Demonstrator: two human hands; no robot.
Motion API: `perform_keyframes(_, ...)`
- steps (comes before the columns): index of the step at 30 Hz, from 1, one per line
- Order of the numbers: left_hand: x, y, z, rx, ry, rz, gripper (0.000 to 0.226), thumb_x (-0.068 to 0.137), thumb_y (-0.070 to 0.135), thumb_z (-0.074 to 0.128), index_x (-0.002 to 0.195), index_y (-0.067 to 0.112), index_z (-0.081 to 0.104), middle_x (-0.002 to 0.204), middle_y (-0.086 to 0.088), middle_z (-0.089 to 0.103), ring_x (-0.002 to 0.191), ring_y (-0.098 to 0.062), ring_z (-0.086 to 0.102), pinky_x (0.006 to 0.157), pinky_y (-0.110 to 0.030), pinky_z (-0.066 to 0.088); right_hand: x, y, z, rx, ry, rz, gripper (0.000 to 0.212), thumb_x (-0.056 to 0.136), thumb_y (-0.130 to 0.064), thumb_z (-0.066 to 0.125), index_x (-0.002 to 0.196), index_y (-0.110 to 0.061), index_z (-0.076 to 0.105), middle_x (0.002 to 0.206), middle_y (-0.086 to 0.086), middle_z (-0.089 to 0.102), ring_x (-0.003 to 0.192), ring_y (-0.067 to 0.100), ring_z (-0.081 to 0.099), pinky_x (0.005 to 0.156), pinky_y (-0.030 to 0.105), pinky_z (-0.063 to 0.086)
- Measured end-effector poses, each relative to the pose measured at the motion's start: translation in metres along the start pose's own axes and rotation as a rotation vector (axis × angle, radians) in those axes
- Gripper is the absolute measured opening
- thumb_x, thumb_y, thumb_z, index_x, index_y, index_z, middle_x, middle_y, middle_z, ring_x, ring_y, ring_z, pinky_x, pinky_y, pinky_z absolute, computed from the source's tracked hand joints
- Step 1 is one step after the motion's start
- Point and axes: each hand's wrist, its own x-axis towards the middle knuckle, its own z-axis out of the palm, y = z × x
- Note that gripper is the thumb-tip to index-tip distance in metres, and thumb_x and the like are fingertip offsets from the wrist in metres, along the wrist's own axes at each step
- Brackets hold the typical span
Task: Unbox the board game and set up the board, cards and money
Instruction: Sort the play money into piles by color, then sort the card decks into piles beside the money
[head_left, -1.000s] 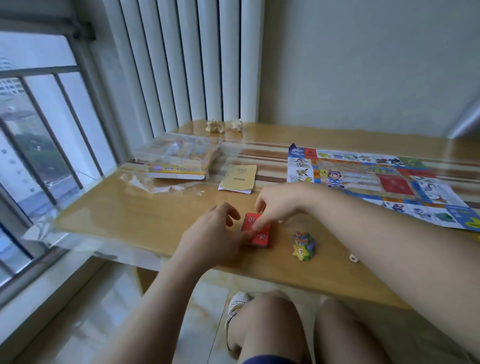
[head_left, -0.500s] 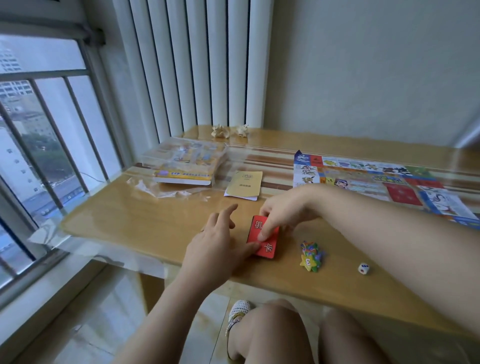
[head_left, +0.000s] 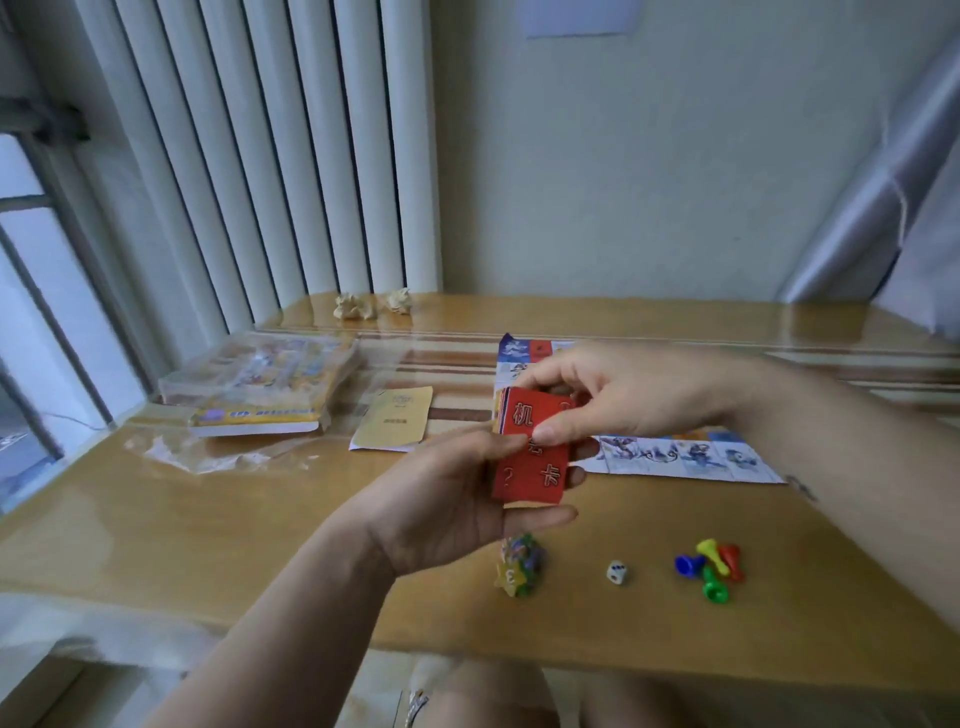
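Both grips clamp the red stack of cards (head_left: 530, 452): left hand (head_left: 457, 499) cradles beneath, right hand (head_left: 623, 395) pinches the top, likely to square it. It hangs over the glossy wooden surface (head_left: 208, 519), beside the colourful paper board (head_left: 675, 454) at three o'clock; coloured plastic pawns (head_left: 709, 569) wait at five.

Glossy wooden table (head_left: 218, 525), plastic pawns (head_left: 709, 569)
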Motion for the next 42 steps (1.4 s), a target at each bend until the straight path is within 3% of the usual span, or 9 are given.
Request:
perform_keyframes(3, 0.031, -0.003, 0.025, -0.034, 0.015, -0.041, 0.031, 0.077, 0.016, 0.056, 0.106, 0.005, 0.063, 0.095, -0.014, 0.069, 0.082, -0.022, 0.068, 0.070, -0.038, 0.059, -0.023, 0.014, -0.014, -0.042, 0.097, 0.025, 0.025, 0.093, -0.010, 0.059, 0.118, -0.015, 0.062, 0.102, 0.012, 0.069, 0.081, 0.017, 0.063, 0.073, 0.025, 0.051)
perform_keyframes(5, 0.050, -0.006, 0.043, -0.049, 0.016, -0.061, 0.026, 0.078, 0.013, 0.060, 0.103, 0.004, 0.062, 0.085, -0.013, 0.068, 0.075, -0.023, 0.068, 0.070, -0.038, 0.059, -0.041, 0.023, -0.022, -0.176, 0.226, 0.075, 0.042, 0.090, -0.019, 0.064, 0.131, -0.024, 0.056, 0.115, -0.003, 0.062, 0.088, 0.005, 0.059, 0.081, 0.019, 0.048)
perform_keyframes(7, 0.070, -0.011, 0.057, -0.040, 0.066, -0.060, 0.021, 0.085, 0.011, 0.050, 0.102, 0.003, 0.061, 0.081, -0.013, 0.068, 0.069, -0.022, 0.068, 0.068, -0.039, 0.058, -0.060, 0.029, -0.025, -0.296, 0.343, 0.135, 0.068, 0.081, -0.035, 0.072, 0.141, -0.033, 0.041, 0.130, -0.016, 0.048, 0.103, -0.008, 0.049, 0.091, 0.009, 0.039)
perform_keyframes(11, 0.107, -0.021, 0.081, -0.046, 0.114, -0.059, 0.022, 0.095, 0.004, 0.038, 0.098, -0.001, 0.059, 0.081, -0.019, 0.070, 0.065, -0.023, 0.068, 0.058, -0.036, 0.059, -0.090, 0.046, -0.016, -0.517, 0.414, 0.202, 0.108, 0.066, -0.052, 0.078, 0.150, -0.033, 0.014, 0.151, -0.018, 0.024, 0.137, -0.001, 0.019, 0.110, 0.014, 0.016)
perform_keyframes(16, 0.139, -0.030, 0.102, -0.001, 0.065, -0.168, 0.016, 0.091, 0.006, 0.045, 0.097, 0.003, 0.059, 0.077, -0.012, 0.069, 0.063, -0.017, 0.066, 0.057, -0.029, 0.053, -0.109, 0.074, -0.026, -0.517, 0.573, 0.195, 0.097, 0.070, -0.038, 0.079, 0.149, -0.029, 0.023, 0.148, -0.010, 0.035, 0.134, 0.001, 0.026, 0.103, 0.008, 0.019)
perform_keyframes(21, 0.163, -0.023, 0.112, -0.102, -0.135, -0.254, 0.047, 0.074, 0.008, 0.061, 0.121, 0.007, 0.052, 0.114, -0.014, 0.051, 0.089, -0.025, 0.065, 0.076, -0.036, 0.046, -0.126, 0.092, -0.045, -0.161, 0.637, 0.108, 0.086, 0.066, -0.012, 0.084, 0.140, -0.027, 0.042, 0.126, -0.015, 0.051, 0.113, -0.006, 0.046, 0.082, 0.002, 0.042)
perform_keyframes(27, 0.190, -0.022, 0.119, -0.069, -0.179, -0.215, 0.046, 0.077, 0.022, 0.060, 0.120, 0.007, 0.059, 0.108, -0.009, 0.068, 0.091, -0.023, 0.067, 0.075, -0.032, 0.055, -0.138, 0.113, -0.062, -0.126, 0.727, 0.103, 0.082, 0.064, -0.021, 0.087, 0.134, -0.035, 0.047, 0.124, -0.016, 0.056, 0.099, 0.004, 0.058, 0.081, 0.023, 0.053)
perform_keyframes(37, 0.250, -0.033, 0.159, -0.010, -0.080, -0.188, 0.026, 0.094, 0.000, 0.036, 0.098, -0.004, 0.061, 0.092, -0.020, 0.067, 0.074, -0.023, 0.068, 0.063, -0.033, 0.060, -0.163, 0.155, -0.110, -0.344, 0.666, 0.278, 0.093, 0.068, -0.032, 0.084, 0.144, -0.039, 0.031, 0.134, -0.014, 0.038, 0.119, -0.004, 0.044, 0.098, 0.013, 0.040)
perform_keyframes(42, 0.295, -0.064, 0.183, 0.069, -0.086, -0.098, 0.026, 0.095, -0.004, 0.040, 0.112, -0.002, 0.060, 0.102, -0.018, 0.070, 0.086, -0.025, 0.070, 0.082, -0.043, 0.056, -0.203, 0.184, -0.141, 0.203, 0.724, 0.477, 0.097, 0.055, -0.047, 0.078, 0.141, -0.026, 0.036, 0.133, -0.007, 0.053, 0.109, 0.001, 0.056, 0.094, 0.026, 0.049)
